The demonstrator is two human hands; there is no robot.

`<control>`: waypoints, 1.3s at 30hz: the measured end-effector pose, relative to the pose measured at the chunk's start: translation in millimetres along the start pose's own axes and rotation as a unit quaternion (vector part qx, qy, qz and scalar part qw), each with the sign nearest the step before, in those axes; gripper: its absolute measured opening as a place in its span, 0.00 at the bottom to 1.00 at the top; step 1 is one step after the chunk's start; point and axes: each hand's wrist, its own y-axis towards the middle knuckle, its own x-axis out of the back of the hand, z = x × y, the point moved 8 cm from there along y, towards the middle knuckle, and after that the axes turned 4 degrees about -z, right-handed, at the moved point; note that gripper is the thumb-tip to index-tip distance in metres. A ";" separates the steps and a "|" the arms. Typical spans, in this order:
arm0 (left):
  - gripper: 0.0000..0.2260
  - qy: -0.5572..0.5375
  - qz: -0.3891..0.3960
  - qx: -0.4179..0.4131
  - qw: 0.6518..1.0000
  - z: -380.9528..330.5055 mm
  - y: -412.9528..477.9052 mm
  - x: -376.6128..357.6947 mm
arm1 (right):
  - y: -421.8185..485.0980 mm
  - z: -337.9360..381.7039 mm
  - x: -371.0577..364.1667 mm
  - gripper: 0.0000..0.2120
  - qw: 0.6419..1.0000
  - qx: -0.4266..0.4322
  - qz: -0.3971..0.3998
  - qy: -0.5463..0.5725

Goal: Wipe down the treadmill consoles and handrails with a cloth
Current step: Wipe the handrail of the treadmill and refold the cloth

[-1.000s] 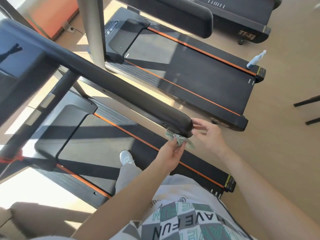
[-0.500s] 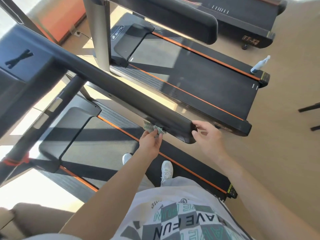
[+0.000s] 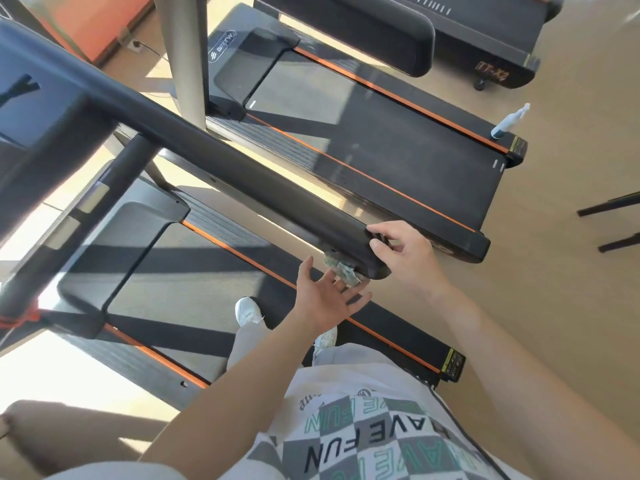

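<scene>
the near treadmill fills the lower left, its black belt edged in orange. the person stands on it, and one white shoe shows on the belt. a second treadmill lies parallel beyond it on the tan floor. the near treadmill's black handrail runs from the upper left down to its rounded end near the middle of the view.

the right hand is at that end. its thumb and fingers curl round the end cap, where half a second ago only the fingertips touched it. the left hand has changed more. earlier it was bunched round the cloth under the rail, some way up from the end. now it lies palm up with the fingers straight and slightly spread, their tips pushing up against the cloth. the cloth, a crumpled greenish wad, has slid along the rail and is pressed to its underside just short of the end, close beside the right hand.

a pale spray bottle stands at the rear corner of the second treadmill, well apart from both hands, as before.
</scene>
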 end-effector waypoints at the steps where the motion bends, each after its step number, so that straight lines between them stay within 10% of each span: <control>1: 0.36 -0.002 0.015 0.010 1.000 4.8 -0.9 -1.6 | 0.2 -0.1 0.3 0.12 1.000 0.002 0.001 0.003; 31: 0.42 -0.131 0.001 -0.162 0.978 -154.7 -18.7 22.6 | 41.6 78.9 -57.2 0.21 0.989 0.109 0.043 -0.096; 39: 0.43 -0.083 -0.050 -0.065 0.993 -130.5 -15.0 7.7 | 80.1 120.3 -96.3 0.22 0.987 0.107 0.059 -0.101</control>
